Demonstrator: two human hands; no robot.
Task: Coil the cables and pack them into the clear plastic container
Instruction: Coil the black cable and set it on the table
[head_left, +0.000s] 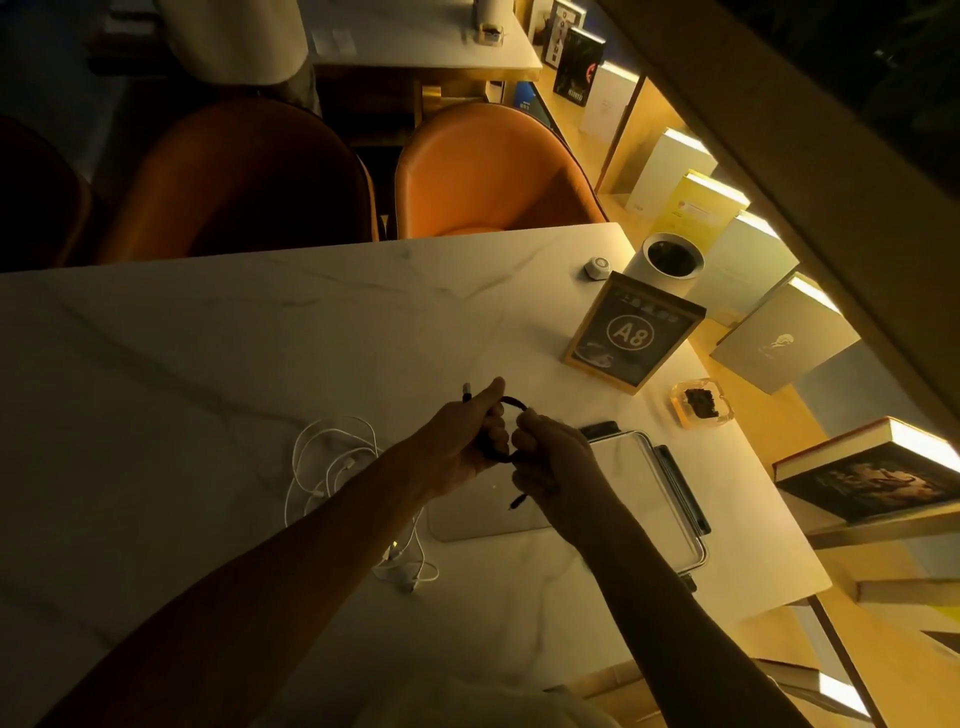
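While both hands meet above the table (208, 332), a black cable (511, 401) runs between them in a loop. The left hand (467, 441) has its fingers curled round one side of the loop, thumb stretched forward along the top, and a plug end (466, 391) sticks up past that thumb. The right hand (550, 462) pinches the other side of the loop, its grip closed on the cable, and the other plug end (519, 501) hangs just below it.

Under the hands lies the clear container (644, 467), a flat rectangular box with dark latches along its right edge; whether its lid is on cannot be told. Beside it to the left, a tangle of white cables (332, 462) lies loose on the table, partly crossed by the left forearm.

Farther right stand a framed sign (631, 332) marked A8, a white cylinder (667, 260) and a small white puck (597, 267). A glass ashtray (698, 402) sits near the table's right edge. Two orange chairs (483, 176) face the far side.
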